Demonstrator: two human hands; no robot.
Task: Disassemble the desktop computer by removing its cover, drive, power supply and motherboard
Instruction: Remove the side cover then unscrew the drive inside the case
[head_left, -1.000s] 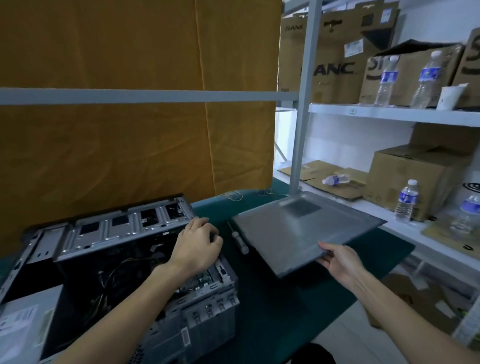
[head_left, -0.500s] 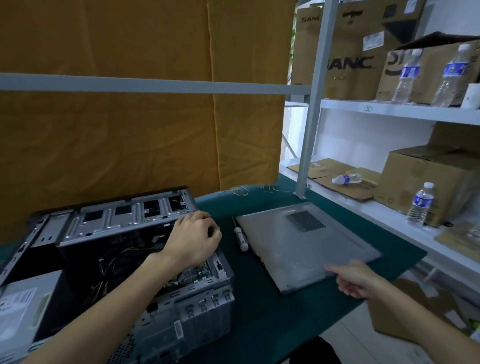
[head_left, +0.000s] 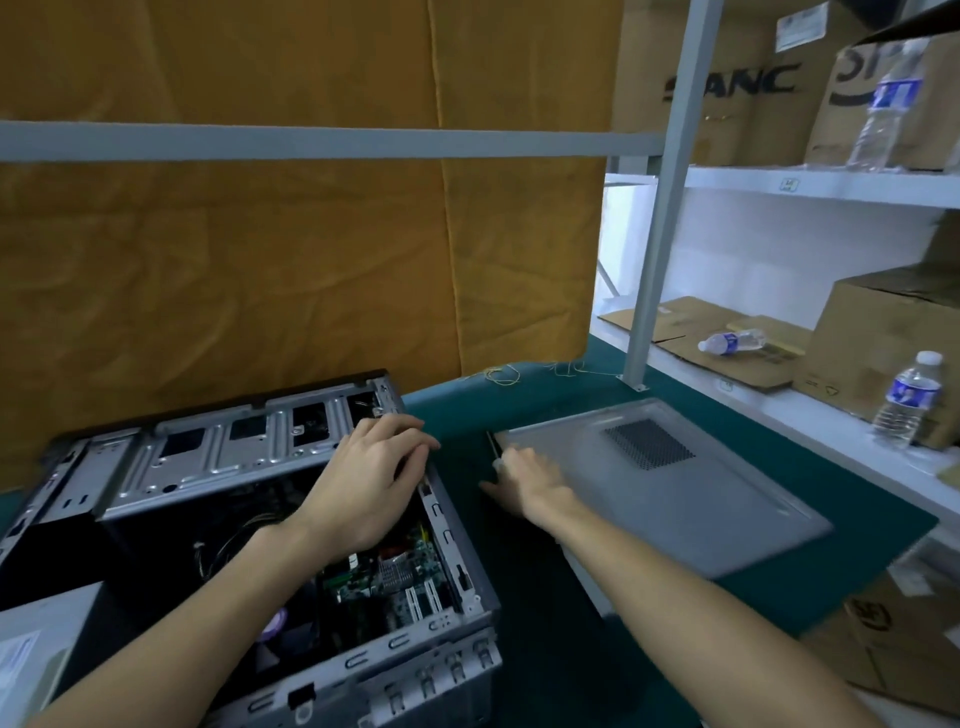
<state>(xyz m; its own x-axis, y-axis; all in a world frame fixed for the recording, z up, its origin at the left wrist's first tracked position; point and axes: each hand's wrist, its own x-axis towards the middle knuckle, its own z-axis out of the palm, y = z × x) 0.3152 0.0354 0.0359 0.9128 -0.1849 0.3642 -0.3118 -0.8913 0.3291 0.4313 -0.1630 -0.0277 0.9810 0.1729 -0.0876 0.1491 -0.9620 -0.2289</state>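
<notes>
Half a second ago the right hand (head_left: 524, 480) hovered at the near edge of the cover (head_left: 670, 483); now it has crossed to the cover's left edge, where the screwdriver (head_left: 493, 452) lies on the green mat (head_left: 530, 623). The fingers reach down toward the tool, but motion blur hides whether they have closed on it or merely touch it, so that cannot be told. The cover itself, which was held tilted above the mat a second ago, now lies flat on the mat, mesh vent up, well to the right of the computer case (head_left: 249, 545).

The left hand (head_left: 363, 483) has stayed on the case, resting on its upper right rim with fingers bent over the metal edge near the drive cage (head_left: 234, 447). The case lies on its side, open at the top, with the motherboard (head_left: 395, 571) and loose cables visible inside.

Behind the case hangs an orange cloth (head_left: 260, 249), crossed by a grey rail (head_left: 311, 143). To the right stands a white shelf unit (head_left: 810, 415) holding cardboard boxes (head_left: 893, 332), upright water bottles (head_left: 906, 400) and one bottle lying on flattened cardboard (head_left: 732, 343). The left forearm hides part of the case interior, and the right forearm crosses the cover's near left corner.
</notes>
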